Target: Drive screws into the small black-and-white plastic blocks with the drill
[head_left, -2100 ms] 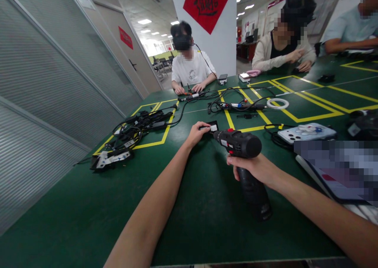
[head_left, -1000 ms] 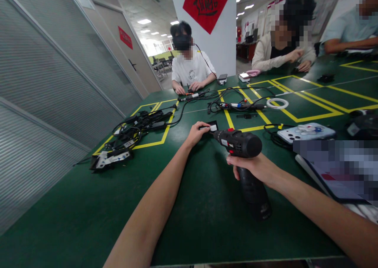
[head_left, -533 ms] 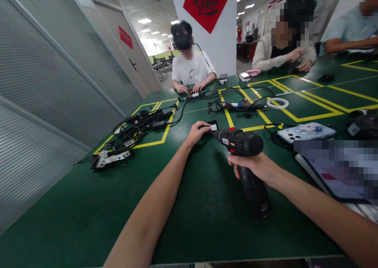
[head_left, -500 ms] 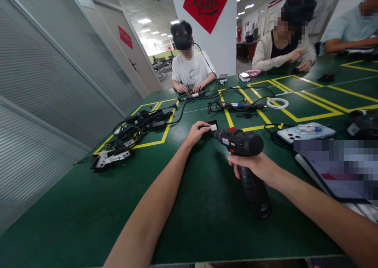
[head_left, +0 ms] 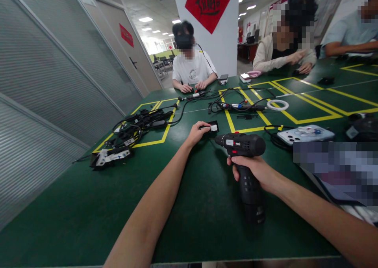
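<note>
On the green table, one cordless drill, black with a red switch and a pale label whose print is too small to read. The right hand is wrapped closed around its grip, nose pointing left, just short of the small black part. One such part, with a white patch on top, lies flat near the table's middle; the left hand rests on it, fingers curled over its near left edge and pinning it, though how firmly cannot be told.

One phone in a pale blue case, face down, right of the drill, a black cable beside it. One white ring farther back. One tangle of black cables and a black-and-white bracket at the left. Yellow tape lines mark out rectangular bays.

Three other people sit at the far side. One red diamond sign with black brush characters hangs on the pillar, not legible here.

Open green surface lies between the forearms and toward the near edge; the left edge runs along a glass partition.
</note>
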Demonstrator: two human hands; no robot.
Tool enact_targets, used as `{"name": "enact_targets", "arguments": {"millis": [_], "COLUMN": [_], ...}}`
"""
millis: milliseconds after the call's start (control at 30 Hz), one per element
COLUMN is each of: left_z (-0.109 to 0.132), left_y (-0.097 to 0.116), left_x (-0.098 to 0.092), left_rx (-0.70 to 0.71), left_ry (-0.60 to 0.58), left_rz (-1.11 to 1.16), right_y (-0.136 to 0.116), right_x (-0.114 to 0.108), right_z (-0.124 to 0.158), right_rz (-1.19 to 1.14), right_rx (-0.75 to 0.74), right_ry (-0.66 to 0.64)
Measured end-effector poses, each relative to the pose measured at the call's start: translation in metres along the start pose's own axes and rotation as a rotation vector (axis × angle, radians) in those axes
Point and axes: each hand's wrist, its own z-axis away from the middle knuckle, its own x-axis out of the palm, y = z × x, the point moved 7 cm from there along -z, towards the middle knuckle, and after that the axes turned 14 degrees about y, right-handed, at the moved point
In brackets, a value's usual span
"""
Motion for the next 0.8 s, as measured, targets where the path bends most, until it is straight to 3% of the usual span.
{"name": "enact_targets", "arguments": {"millis": [500, 800], "left_z": [0.006, 0.019], "left_y": [0.011, 0.031], "left_x": [-0.001, -0.002], "left_rx": [0.107, 0.256], "left_ry": [0.013, 0.091], "left_rz": [-0.079, -0.177], "right_y": [-0.012, -0.015], "right_x": [-0.002, 0.001], "right_z": [0.012, 0.016], "right_rz": [0.116, 0.230], "right_rx": [0.001, -0.119], "right_ry": [-0.036, -0.047]}}
